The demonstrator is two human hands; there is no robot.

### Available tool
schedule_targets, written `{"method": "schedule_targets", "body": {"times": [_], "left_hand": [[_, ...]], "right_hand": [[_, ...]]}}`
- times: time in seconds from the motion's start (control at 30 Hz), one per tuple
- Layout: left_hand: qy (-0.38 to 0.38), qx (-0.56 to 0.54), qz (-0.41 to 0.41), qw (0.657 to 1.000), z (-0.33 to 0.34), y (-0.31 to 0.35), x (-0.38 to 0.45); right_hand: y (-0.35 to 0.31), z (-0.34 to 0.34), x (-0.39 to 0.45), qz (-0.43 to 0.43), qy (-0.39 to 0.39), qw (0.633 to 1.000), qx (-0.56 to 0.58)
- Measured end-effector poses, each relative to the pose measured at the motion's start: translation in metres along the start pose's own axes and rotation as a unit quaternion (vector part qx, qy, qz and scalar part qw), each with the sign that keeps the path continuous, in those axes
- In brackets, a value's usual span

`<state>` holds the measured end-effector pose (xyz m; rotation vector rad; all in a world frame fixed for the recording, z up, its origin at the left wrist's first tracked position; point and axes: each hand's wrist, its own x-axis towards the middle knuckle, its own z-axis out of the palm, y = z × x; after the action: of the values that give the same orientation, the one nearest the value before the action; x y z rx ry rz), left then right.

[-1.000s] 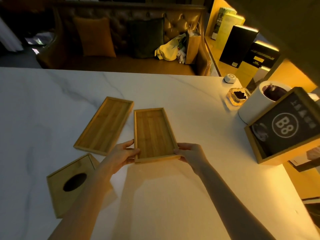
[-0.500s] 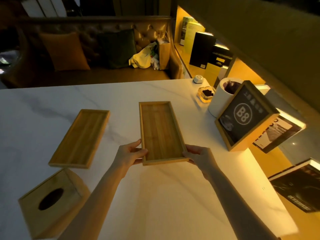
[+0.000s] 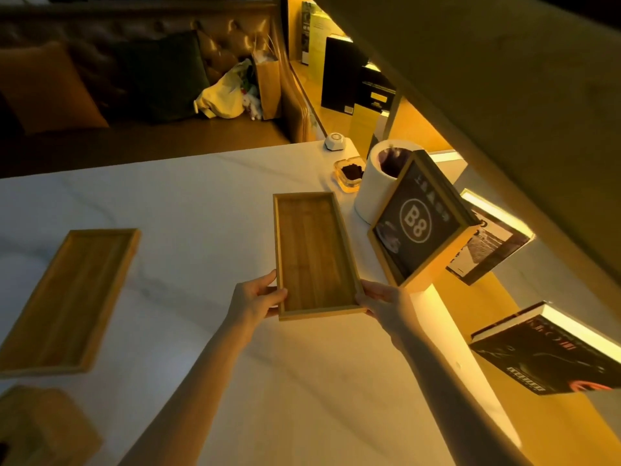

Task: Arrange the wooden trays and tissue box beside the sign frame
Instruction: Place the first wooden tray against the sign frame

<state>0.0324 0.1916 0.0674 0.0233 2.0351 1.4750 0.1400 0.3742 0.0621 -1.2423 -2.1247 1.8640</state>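
Observation:
A shallow wooden tray (image 3: 312,253) lies lengthwise just left of the B8 sign frame (image 3: 418,223). My left hand (image 3: 255,297) grips the tray's near left corner and my right hand (image 3: 383,299) grips its near right corner. I cannot tell whether the tray rests on the white marble table (image 3: 201,203) or hangs just above it. A second wooden tray (image 3: 67,297) lies at the left side of the table. The wooden tissue box (image 3: 40,428) sits at the bottom left corner, partly cut off.
Behind the sign frame stand a white cylinder (image 3: 376,183), a glass ashtray (image 3: 349,173) and a small white puck (image 3: 334,141). Books (image 3: 544,351) lean on the lit shelf at right. A leather sofa (image 3: 134,79) runs beyond the table's far edge.
Both hands have carried the held tray to the right, up close to the sign frame. The view has swung right, so the other tray and tissue box have slid toward the left edge.

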Motion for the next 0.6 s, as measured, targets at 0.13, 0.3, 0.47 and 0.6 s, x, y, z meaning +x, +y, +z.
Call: {"method": "schedule_targets", "body": {"times": [0.13,0.3,0.47,0.6], "left_hand": [[-0.012,0.007,-0.011,1.000,0.016,0.002,0.015],[-0.025,0.002,-0.025,0.999,0.035,-0.001,0.033],[-0.017,0.013,-0.010,1.000,0.045,-0.006,0.045],[-0.009,0.031,0.004,0.999,0.050,-0.009,0.053]], "right_hand": [[0.005,-0.008,0.012,0.025,0.020,0.999,0.000],[0.012,-0.018,0.025,0.042,0.038,0.998,0.004],[0.015,-0.022,0.037,0.019,0.034,0.999,-0.036],[0.021,-0.021,0.044,0.002,0.039,0.997,-0.067]]}}
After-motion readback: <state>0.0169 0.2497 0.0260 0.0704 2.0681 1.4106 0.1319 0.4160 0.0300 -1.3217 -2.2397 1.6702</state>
